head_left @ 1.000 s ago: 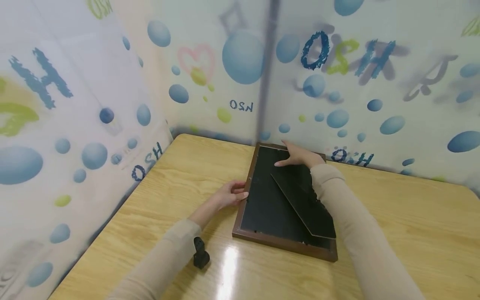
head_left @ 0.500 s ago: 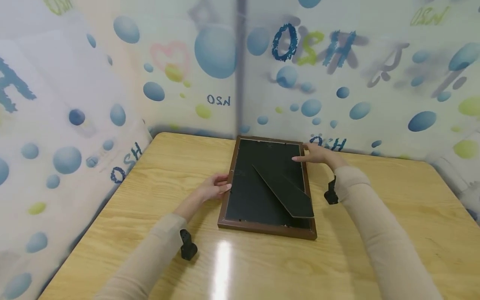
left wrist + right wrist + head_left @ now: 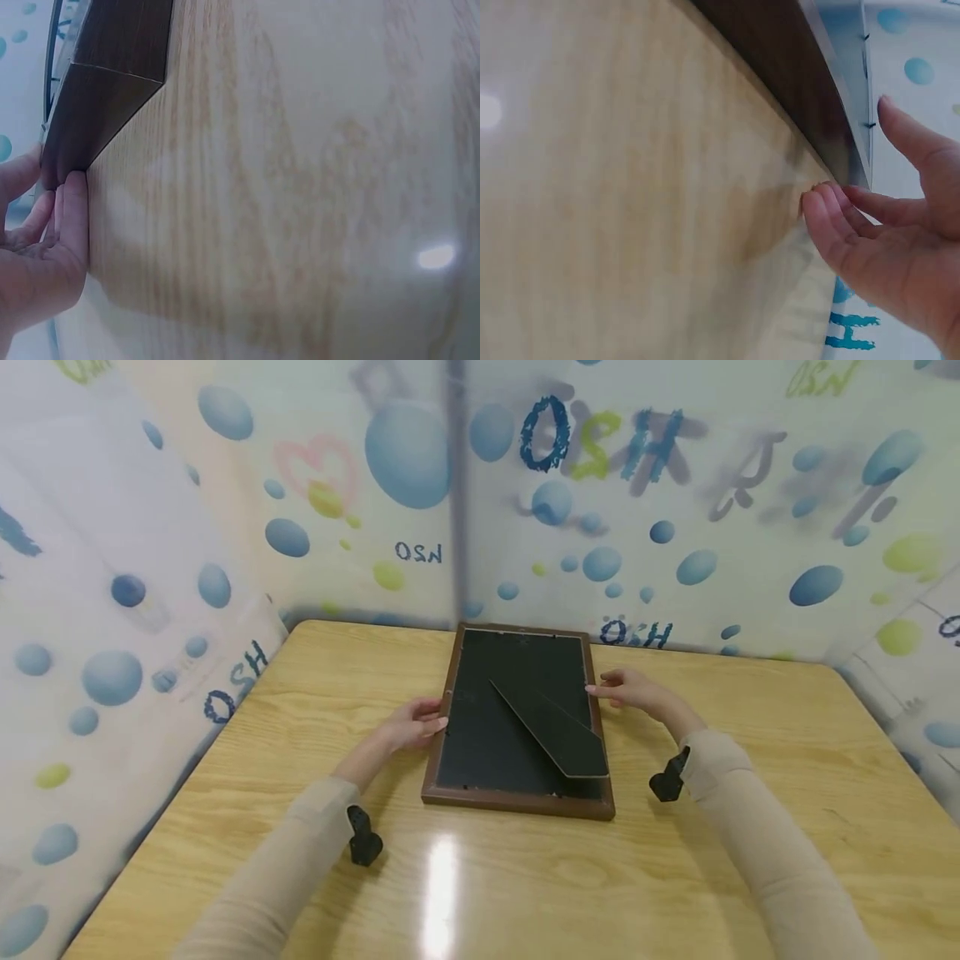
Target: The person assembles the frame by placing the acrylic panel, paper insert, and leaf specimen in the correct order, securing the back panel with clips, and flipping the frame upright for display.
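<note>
A brown picture frame point(image 3: 517, 802) lies back side up on the table, its black backing board point(image 3: 487, 752) showing. A black easel leg point(image 3: 558, 735) slants across the backing, its lower end tilted up a little. My left hand point(image 3: 408, 725) holds the frame's left edge, thumb on top and fingers against the side; in the left wrist view those fingers point(image 3: 73, 214) bend at the dark side wall. At the right edge is my right hand point(image 3: 633, 691), thumb tip over the rim. The right wrist view shows its thumb point(image 3: 907, 135) spread from loosely bent fingers at the frame's side.
The wooden table point(image 3: 517, 885) reaches back to a wall curtain point(image 3: 405, 585) printed with blue bubbles and letters. The frame's far edge lies close to that curtain. Black wrist cameras point(image 3: 365, 837) hang below both cuffs.
My right hand has come off the frame's far top area and moved down to its right edge. The frame sits straighter now. My left hand stays at the left edge.
</note>
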Motion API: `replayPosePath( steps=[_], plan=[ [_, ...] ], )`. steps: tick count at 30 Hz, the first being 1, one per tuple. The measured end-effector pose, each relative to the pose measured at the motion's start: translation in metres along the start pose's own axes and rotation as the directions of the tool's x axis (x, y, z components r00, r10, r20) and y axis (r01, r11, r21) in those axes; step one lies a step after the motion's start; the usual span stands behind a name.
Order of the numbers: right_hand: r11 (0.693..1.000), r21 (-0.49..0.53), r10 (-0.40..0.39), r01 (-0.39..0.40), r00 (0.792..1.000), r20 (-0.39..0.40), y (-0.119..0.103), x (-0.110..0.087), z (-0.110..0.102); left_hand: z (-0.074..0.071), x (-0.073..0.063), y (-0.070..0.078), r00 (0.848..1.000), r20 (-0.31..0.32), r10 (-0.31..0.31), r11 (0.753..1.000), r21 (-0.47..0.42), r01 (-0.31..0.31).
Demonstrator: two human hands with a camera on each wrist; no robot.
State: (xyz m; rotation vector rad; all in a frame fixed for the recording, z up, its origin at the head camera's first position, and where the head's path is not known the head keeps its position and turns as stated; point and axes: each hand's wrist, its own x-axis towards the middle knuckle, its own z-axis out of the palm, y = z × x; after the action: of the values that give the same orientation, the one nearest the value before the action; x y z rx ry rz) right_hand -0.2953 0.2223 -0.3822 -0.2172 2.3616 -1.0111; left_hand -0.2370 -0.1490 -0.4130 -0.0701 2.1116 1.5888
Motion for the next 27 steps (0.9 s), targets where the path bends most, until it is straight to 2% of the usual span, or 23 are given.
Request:
replayPosePath(
  steps=[4,6,9,12,17,20,24,27],
  plan=[
    [0.987,0.159,-0.002,0.004,1.000,-0.009,0.007,-0.006,0.011,0.001,0.001,0.004,1.000,0.014,0.005,1.000,0.019,-0.005],
    [0.980,0.200,-0.007,0.011,1.000,-0.020,0.009,-0.008,0.019,0.001,0.002,0.005,1.000,0.031,0.002,0.999,0.032,-0.003],
    [0.976,0.217,-0.013,0.024,0.999,-0.048,0.009,-0.008,0.028,-0.001,0.004,0.008,0.998,0.070,-0.004,0.997,0.079,-0.002],
    [0.983,0.184,-0.004,0.020,0.996,-0.090,0.004,-0.008,0.034,-0.002,0.005,0.014,0.993,0.111,-0.028,0.991,0.135,0.013],
    [0.991,0.137,0.025,-0.005,0.990,-0.138,-0.008,-0.001,0.041,-0.009,0.005,0.020,0.989,0.132,-0.068,0.982,0.184,0.043],
    [0.981,0.195,0.049,-0.022,0.989,-0.137,-0.007,0.000,0.043,-0.009,0.005,0.022,0.986,0.124,-0.113,0.981,0.170,0.091],
    [0.958,0.282,0.080,-0.040,0.988,-0.131,-0.002,-0.003,0.041,-0.006,0.005,0.026,0.979,0.116,-0.165,0.982,0.109,0.153],
    [0.944,0.328,0.096,-0.046,0.986,-0.137,-0.001,-0.007,0.038,-0.003,0.005,0.028,0.978,0.127,-0.166,0.986,0.050,0.161]
  ],
)
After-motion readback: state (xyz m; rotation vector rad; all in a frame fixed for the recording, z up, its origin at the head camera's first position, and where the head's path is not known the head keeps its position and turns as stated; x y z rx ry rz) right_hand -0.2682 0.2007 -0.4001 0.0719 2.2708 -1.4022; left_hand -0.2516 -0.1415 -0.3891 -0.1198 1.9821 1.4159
